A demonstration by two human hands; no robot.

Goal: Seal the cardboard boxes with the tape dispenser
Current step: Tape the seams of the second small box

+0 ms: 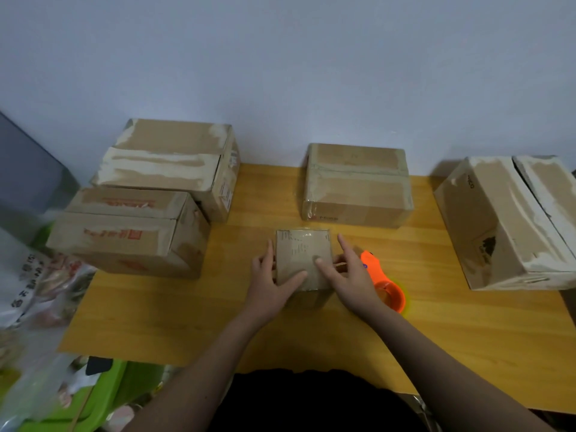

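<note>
A small box (304,260) of brown cardboard stands in the middle of the wooden table (436,332), near the front edge. The left hand (269,283) lies against its left side with straight fingers, and its thumb rests flat on the top. The right hand (349,275) is spread over the right side, thumb on the top and forefinger pointing away along the edge. Neither hand is closed around anything.

The tape dispenser (386,283) lies on the table just beside the small box, to the right. It is orange plastic with a round roll holder, and the right hand and wrist cover part of it.

Around the small box stand four bigger cardboard boxes. The middle box (357,185) behind it is wrapped with clear shiny tape. On the left, the front left box (127,232) with red print stands before the back left box (168,163), which has pale torn patches on its top. The right box (505,226) lies tilted, with the same pale worn strips, and the frame edge cuts it off.

All the boxes stand well apart from the hands, and nothing lies between the small box and the person. The print on the boxes is too blurred to read. To the left of the table are plastic bags (34,282) and a green container (103,397), both unclear. The top of the small box shows faint marks under a glossy film.
</note>
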